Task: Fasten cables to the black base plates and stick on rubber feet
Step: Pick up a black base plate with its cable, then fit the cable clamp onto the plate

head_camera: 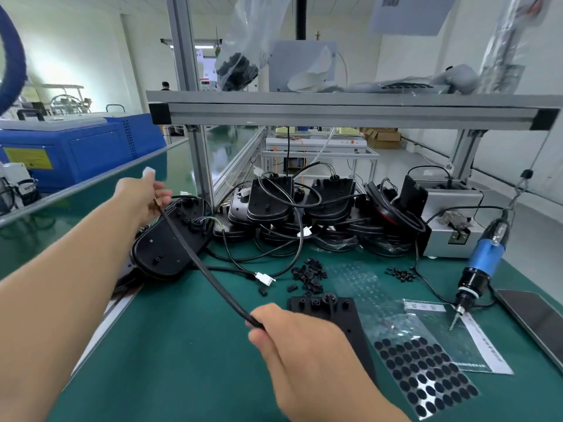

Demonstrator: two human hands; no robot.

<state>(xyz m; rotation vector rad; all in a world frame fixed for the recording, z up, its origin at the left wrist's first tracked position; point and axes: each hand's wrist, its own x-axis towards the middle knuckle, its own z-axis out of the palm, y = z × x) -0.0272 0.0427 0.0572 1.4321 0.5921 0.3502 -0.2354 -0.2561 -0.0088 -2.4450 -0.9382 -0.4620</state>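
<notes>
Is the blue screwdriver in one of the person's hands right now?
No. The blue screwdriver hangs by itself at the right, while the left hand and right hand hold a black cable.

Factory floor: aluminium-frame workbench point(335, 115)

Green bench point(189, 354) carries base plates point(330, 205), feet sheet point(426, 376).

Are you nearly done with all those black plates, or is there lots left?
Done, it seems: the pile of plates at the back already has cables. In hand: the left hand and right hand hold one black cable stretched between them. Left: the bare plate on the mat has no cable, and the sheet of rubber feet is still mostly full.
</notes>
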